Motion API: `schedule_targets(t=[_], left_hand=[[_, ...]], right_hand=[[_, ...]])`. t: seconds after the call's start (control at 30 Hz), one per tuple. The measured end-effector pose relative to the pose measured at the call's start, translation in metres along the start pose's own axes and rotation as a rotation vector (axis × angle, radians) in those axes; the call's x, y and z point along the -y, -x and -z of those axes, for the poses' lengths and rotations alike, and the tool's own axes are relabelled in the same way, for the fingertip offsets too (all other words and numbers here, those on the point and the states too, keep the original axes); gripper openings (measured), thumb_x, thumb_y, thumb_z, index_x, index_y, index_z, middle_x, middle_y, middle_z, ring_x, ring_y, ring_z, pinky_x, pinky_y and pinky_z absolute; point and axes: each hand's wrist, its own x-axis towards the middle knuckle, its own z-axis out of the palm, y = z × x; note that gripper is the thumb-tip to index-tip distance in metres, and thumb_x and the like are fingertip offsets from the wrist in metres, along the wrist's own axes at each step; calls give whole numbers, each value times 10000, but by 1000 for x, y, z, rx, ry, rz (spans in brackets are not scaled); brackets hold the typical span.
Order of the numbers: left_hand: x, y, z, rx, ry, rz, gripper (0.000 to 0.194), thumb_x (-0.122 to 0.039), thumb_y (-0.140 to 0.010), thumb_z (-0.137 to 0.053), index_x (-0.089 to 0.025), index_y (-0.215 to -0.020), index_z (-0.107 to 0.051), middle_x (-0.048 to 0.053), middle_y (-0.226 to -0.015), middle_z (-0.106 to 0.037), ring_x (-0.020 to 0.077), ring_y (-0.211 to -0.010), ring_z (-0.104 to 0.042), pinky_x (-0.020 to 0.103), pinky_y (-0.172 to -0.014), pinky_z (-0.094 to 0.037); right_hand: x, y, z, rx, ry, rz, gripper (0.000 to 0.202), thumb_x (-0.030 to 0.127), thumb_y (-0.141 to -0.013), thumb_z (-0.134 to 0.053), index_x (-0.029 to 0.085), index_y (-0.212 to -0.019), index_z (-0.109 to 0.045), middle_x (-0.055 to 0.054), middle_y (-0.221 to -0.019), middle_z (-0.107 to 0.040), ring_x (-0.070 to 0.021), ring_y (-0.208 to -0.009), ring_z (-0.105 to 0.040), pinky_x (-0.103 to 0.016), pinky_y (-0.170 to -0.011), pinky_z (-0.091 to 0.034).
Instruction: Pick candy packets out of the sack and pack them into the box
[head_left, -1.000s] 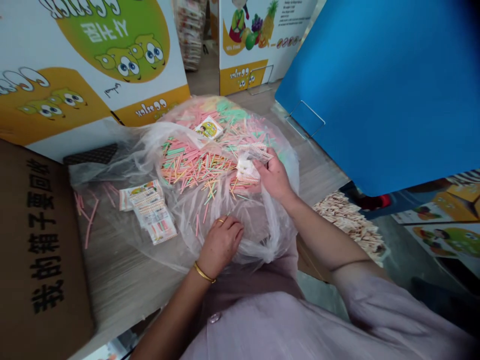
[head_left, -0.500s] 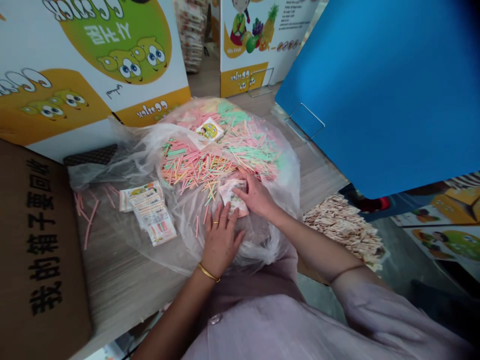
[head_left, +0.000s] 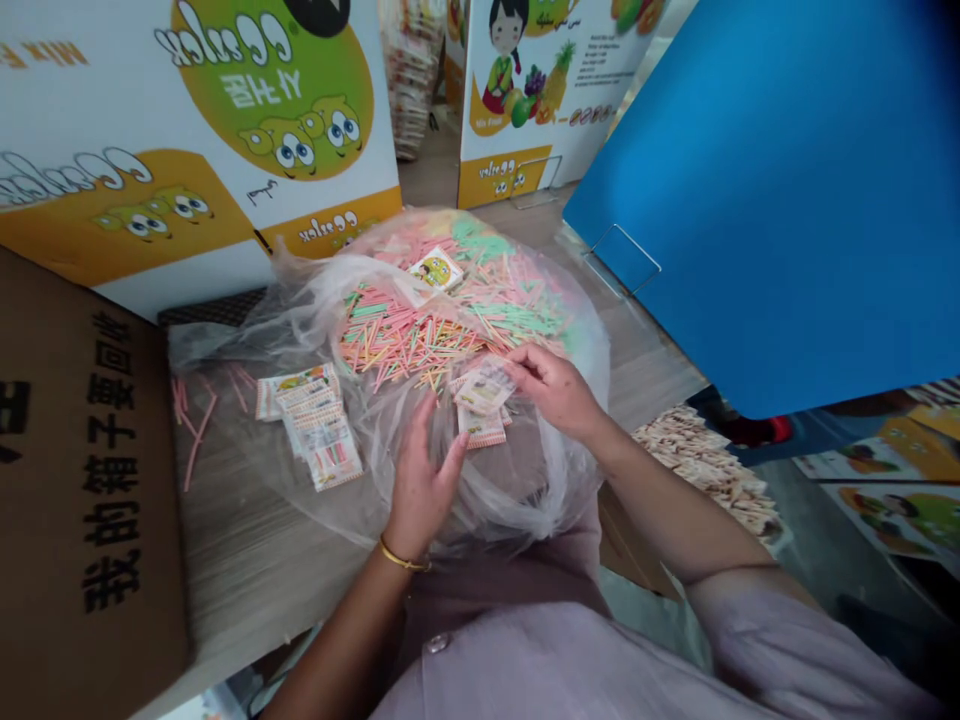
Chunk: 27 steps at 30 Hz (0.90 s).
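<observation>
Wrinkled plastic (head_left: 551,505) could be tipping loose packets (head_left: 482,430) toward 11 o'clock sticks (head_left: 405,335); my right hand (head_left: 562,395) is pinching 1 packet (head_left: 486,387), my left hand (head_left: 421,482) gaping empty.

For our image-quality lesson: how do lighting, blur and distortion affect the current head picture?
Head view: soft light; blue panel fading to black at top right; whitish plastic bag hazing some sticks; fine print on packets too blurred to read; lower-right sleeve seemingly stretched.

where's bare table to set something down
Bare tabletop shows between the brown box and left forearm, and between the plastic bag and blue panel. Crowded: the bag, around left hand and right hand, and the sachet stack beside it.
</observation>
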Motion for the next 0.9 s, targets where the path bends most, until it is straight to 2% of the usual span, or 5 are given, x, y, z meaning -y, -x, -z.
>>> schedule_targets(t=[0.2,0.37,0.53,0.77,0.9], left_hand=[[3,-6,16,260,508,405,465,-587,-920,-545,-215,-1151,-702,61,-1102,-765,257,-1037,-712,390,-863,-600],[16,0,34,49,660,614,492,-552,-851,-665,-221,-1212,-623,71,-1087,-755,218,-781,-736,317,-592,-592],[21,-3,48,-78,724,655,416,-452,-822,-717,-211,-1154,-650,75,-1198,-715,183,-841,-703,263,-552,-582],[18,-8,53,-153,872,736,369,-369,-772,-780,-194,-1082,-681,61,-1102,-733,187,-867,-700,286,-621,-607],[23,-10,49,-223,931,754,295,-314,-768,-795,-192,-1020,-703,51,-1084,-743,161,-854,-709,286,-741,-599]], right_hand=[[23,-9,-32,286,-1,106,212,383,-981,-540,214,-967,-667,-4,-859,-694,-157,-775,-619,-270,-721,-435],[2,-55,-56,272,399,316,270,234,-1019,-440,198,-1106,-692,-86,-1082,-717,-225,-1009,-617,-348,-897,-456],[-7,-98,-81,344,850,628,451,103,-975,-440,186,-1402,-557,-134,-1470,-542,-315,-1308,-456,-481,-1064,-367],[9,-117,-86,418,864,609,471,73,-938,-466,73,-1404,-538,-195,-1367,-599,-321,-1257,-492,-485,-1031,-403],[5,-112,-91,446,854,754,521,124,-952,-489,60,-1469,-466,-190,-1499,-510,-334,-1390,-413,-520,-1140,-316]])
